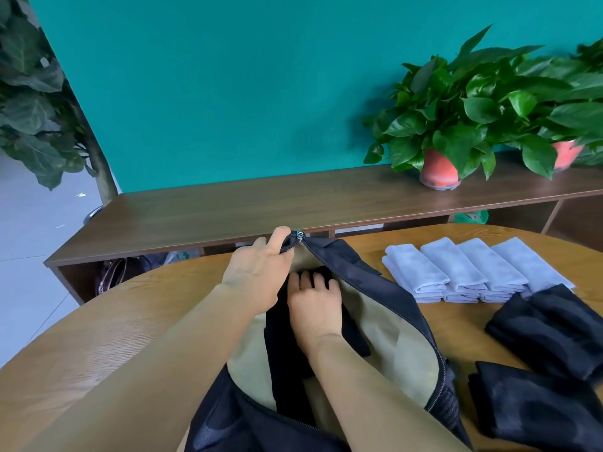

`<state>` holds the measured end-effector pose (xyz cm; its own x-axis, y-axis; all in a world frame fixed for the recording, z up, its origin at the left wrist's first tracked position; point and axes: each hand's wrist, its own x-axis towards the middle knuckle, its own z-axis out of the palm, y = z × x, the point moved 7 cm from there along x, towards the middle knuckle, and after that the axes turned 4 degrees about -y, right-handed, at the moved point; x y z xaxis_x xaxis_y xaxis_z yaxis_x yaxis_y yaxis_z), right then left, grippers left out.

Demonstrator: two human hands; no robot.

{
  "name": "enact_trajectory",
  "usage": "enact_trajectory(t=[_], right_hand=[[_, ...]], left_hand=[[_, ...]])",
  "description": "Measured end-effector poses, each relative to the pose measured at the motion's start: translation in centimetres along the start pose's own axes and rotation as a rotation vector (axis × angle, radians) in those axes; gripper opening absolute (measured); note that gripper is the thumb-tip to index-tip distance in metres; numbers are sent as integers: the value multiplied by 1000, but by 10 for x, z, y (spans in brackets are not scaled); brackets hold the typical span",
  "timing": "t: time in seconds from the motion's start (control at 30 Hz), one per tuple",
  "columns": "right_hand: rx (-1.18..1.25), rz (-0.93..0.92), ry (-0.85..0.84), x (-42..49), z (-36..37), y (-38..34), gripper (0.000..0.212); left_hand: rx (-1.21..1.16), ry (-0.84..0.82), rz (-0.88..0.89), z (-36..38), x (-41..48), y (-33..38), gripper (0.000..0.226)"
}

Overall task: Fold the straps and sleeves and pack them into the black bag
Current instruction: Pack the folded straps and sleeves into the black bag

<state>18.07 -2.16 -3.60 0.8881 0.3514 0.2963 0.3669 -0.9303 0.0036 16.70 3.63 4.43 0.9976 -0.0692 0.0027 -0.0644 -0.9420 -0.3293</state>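
Note:
The black bag lies unzipped on the wooden table, its beige lining showing. My left hand grips the bag's far edge near the zipper end and holds the mouth apart. My right hand is inside the bag, fingers pressing down on a folded black fabric piece that lies on the lining. To the right of the bag lie several folded black pieces and a row of folded white pieces.
The round wooden table stands in front of a long brown shelf unit. Two potted green plants stand on the shelf at the right. A leafy plant stands at the far left by the teal wall.

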Motion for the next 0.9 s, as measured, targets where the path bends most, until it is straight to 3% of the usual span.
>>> enact_trajectory(t=[0.13, 0.23, 0.6, 0.77, 0.9], right_hand=[[39, 16, -107, 12, 13, -7, 19], [29, 7, -273, 8, 32, -13, 30], [-140, -131, -302, 11, 33, -13, 54], [-140, -190, -218, 21, 24, -15, 46], [-6, -113, -292, 19, 34, -8, 40]], left_hand=[[-50, 14, 9, 3, 3, -2, 63], [-72, -5, 16, 10, 5, -5, 67], [-73, 38, -4, 14, 9, -5, 66], [-60, 54, -15, 14, 6, -5, 71], [-62, 41, -17, 18, 6, -7, 77]])
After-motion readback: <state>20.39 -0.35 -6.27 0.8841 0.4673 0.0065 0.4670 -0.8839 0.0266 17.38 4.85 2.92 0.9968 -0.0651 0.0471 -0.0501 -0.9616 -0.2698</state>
